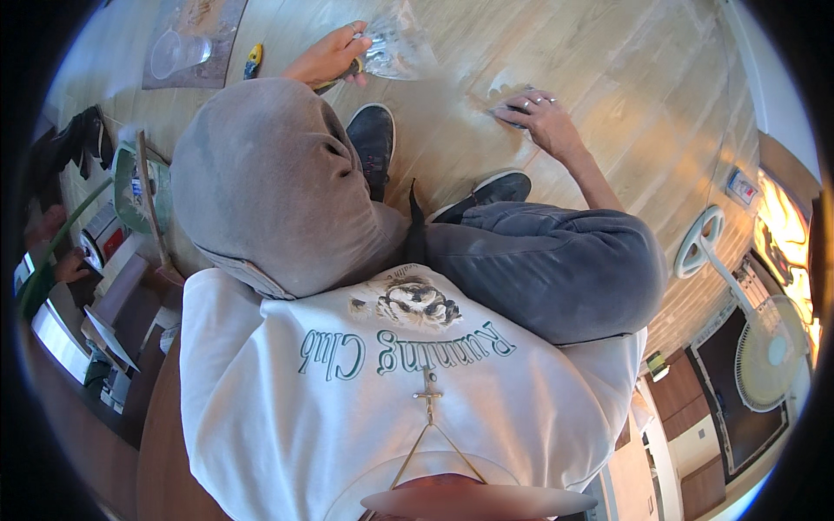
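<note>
The left hand (334, 54) has its fingers curled around a dark and yellow handle (354, 67). Its fingertips are right up against a clear bag (400, 48), but I can't tell if they grip the bag too. The bag lies just right of those fingers, on the wood floor (643, 113).

The right hand (546, 123) is bent over a small dark flat thing (511, 119). Its fingers are a bit open and look closed down on it; the thing sits under the fingertips, low by the floor. Most of it is hidden.

The bag looks light, thin and floppy, and maybe slippery. It should be easiest to pinch by a bunched edge. The handle looks hard and tough, good for a full-hand hold. The flat thing looks light and stiff, best held by its back edge.

Left of the left fingers, a yellow and black tool (253, 61) lies on the floor. Past it, farther from the fingers, a clear cup (180, 54) is on a brown board (187, 81).
</note>
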`<state>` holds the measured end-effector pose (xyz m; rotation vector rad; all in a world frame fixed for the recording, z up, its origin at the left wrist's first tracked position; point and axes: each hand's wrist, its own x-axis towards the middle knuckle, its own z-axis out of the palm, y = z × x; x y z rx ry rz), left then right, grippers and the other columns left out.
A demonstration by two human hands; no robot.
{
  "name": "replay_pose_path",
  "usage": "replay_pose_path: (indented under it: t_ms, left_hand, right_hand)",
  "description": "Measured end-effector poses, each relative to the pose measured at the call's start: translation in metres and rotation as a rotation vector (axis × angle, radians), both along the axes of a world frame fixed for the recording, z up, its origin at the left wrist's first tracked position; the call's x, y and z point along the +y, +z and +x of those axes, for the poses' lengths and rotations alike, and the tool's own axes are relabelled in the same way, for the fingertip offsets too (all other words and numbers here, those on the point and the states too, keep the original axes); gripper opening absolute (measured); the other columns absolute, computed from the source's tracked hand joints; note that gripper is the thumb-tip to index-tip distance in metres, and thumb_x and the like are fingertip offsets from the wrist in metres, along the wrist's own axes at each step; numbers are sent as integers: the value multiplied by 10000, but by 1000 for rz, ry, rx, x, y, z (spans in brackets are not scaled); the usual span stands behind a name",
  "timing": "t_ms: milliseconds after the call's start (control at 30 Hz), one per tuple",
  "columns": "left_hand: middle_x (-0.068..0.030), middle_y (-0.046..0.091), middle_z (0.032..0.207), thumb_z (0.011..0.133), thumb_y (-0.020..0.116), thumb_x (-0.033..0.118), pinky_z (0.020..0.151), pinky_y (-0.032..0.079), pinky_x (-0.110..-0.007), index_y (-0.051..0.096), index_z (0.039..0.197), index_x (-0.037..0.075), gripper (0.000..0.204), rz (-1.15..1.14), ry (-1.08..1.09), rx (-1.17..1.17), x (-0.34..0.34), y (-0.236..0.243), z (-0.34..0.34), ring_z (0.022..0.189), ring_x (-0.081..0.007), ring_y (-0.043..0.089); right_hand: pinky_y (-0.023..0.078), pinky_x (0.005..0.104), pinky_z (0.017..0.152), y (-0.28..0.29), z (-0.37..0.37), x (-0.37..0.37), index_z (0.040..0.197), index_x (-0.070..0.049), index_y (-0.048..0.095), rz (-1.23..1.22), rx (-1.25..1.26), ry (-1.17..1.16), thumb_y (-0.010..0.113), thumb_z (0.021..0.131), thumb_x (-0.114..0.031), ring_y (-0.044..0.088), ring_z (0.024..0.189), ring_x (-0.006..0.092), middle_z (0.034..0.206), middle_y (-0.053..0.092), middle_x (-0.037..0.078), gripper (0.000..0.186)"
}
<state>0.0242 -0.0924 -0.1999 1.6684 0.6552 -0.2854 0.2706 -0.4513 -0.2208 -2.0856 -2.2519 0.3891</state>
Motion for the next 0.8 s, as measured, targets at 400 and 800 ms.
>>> replay_pose_path:
  t_ms: [400,800]
  left_hand:
    - [-102,648,1146,1101,503,342,631,518,-233,323,1524,-94,633,-91,8,20,-12,3,-6,722,-112,678]
    - [-61,664,1080,1113,472,329,621,503,-226,385,1507,-22,535,-147,14,-5,-6,11,-18,713,-93,671]
  right_hand:
    - [402,434,1119,-10,7,-10,1363,-357,640,-44,-44,-43,547,900,-45,560,1284,202,1318,643,-44,565]
    - [423,434,1091,-11,-9,-30,1343,-324,657,-166,-8,-59,540,897,-30,564,1270,232,1309,646,-35,546]
